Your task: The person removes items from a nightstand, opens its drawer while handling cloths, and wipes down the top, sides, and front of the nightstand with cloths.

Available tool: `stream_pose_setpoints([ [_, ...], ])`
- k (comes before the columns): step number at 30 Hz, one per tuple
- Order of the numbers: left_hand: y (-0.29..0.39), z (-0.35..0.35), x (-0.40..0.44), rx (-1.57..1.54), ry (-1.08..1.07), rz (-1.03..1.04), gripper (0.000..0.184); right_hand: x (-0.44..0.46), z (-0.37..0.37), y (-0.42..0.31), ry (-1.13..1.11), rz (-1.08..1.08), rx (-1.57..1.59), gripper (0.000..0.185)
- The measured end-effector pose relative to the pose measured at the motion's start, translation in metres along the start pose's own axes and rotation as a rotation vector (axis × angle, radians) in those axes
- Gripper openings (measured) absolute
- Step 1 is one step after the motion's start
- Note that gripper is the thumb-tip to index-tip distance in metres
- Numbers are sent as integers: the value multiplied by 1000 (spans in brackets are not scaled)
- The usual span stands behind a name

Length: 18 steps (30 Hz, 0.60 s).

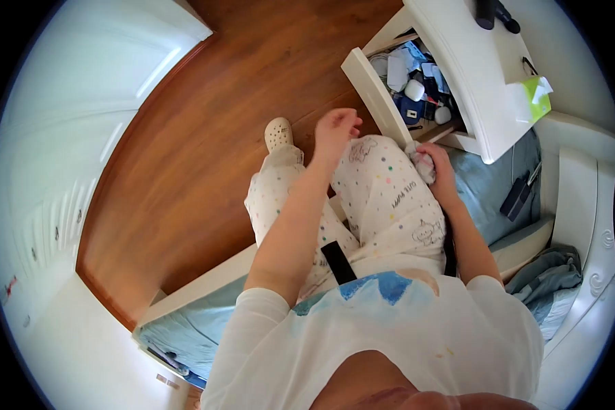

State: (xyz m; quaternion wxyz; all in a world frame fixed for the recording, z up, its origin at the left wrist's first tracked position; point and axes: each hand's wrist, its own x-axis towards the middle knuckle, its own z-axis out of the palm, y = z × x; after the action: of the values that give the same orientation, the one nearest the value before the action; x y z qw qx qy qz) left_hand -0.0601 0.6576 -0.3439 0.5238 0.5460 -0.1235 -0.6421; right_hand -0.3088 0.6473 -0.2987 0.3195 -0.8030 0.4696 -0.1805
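Note:
My left hand [337, 128] hovers over my left thigh, near the open drawer's front; its fingers are loosely curled and a little apart, with nothing visible in them. Beside my right knee, my right hand [440, 166] is closed on a crumpled whitish cloth [422, 164] with pinkish patches. This bunched cloth lies against my patterned trousers [389, 198], just below the drawer's corner. The pulled-out drawer [374, 96] is filled with small items, among them a white rounded case [414, 89], a white box [396, 72] and dark blue pieces.
A white nightstand [478, 89] holds a green tissue pack [536, 98] and black objects. Behind my right arm, a dark power bank [518, 198] with a cable lies on the blue bedding [482, 178]. Wooden floor [184, 164] stretches to white cabinets [68, 137].

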Motion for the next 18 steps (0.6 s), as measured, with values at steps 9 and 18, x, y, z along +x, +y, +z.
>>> stream_pose_setpoints([
  [9,-7,23,27,118,-200,-169,48,7,6,-15,28,179,-58,40],
  [18,-32,43,30,185,-400,-174,47,-12,54,-20,533,268,-97,37],
])
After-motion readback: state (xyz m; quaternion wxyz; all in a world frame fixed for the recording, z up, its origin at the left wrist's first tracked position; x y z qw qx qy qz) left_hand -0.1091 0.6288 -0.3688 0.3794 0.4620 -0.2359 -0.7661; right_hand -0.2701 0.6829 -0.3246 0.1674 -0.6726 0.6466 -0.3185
